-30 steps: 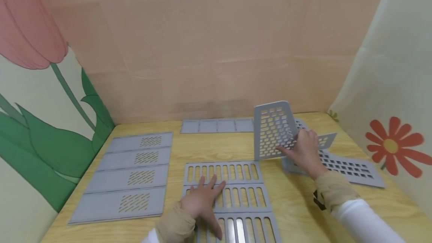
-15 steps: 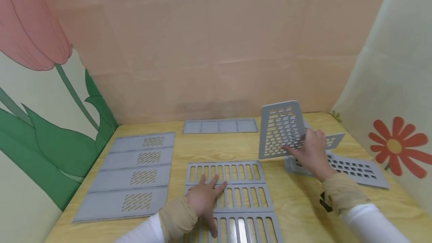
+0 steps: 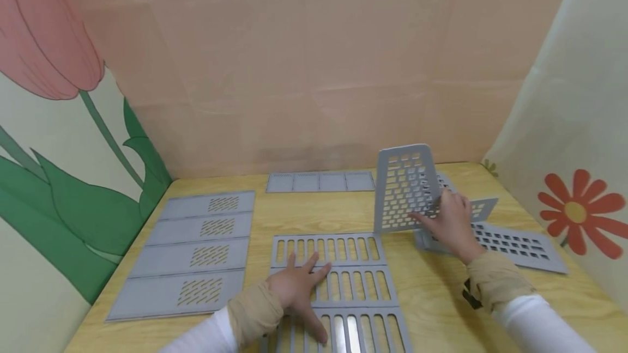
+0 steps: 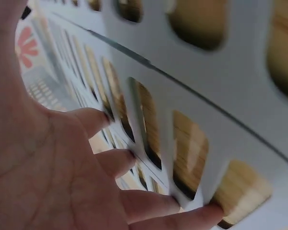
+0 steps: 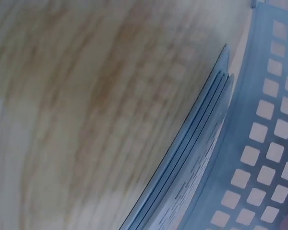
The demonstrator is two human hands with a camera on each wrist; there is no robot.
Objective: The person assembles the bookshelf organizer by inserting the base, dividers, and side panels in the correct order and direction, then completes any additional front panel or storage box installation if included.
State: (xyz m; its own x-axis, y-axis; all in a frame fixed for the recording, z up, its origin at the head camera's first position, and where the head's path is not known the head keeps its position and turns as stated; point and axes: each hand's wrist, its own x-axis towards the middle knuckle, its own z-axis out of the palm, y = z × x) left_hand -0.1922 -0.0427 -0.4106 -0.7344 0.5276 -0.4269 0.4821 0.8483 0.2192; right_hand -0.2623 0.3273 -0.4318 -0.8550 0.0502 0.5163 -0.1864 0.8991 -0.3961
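My left hand (image 3: pixel 299 287) lies with spread fingers on a flat grey panel with long slots (image 3: pixel 349 287), which is laid out in three rows. In the left wrist view the fingertips (image 4: pixel 201 216) touch the bars between the slots. At the right, my right hand (image 3: pixel 453 225) pinches a grey panel with a grid of small rectangular holes (image 3: pixel 399 189) between thumb and fingers, holding it upright. This panel's lower left corner is right by the slotted panel's far corner. Behind and under the right hand lie more perforated grey pieces (image 3: pixel 520 247), one with a raised flap (image 3: pixel 484 210).
To the left lies a grey four-section panel with slanted slits (image 3: pixel 157 260). A narrow grey four-part strip (image 3: pixel 319 181) lies at the table's back edge. The wooden table (image 3: pixel 294 214) is bounded by a tan backdrop (image 3: pixel 304 70) and flower-printed sides (image 3: pixel 571 124).
The head view has shifted slightly, so everything appears a little further right. My left thumb drew in and spread out again. The right hand keeps the perforated panel upright, almost still.
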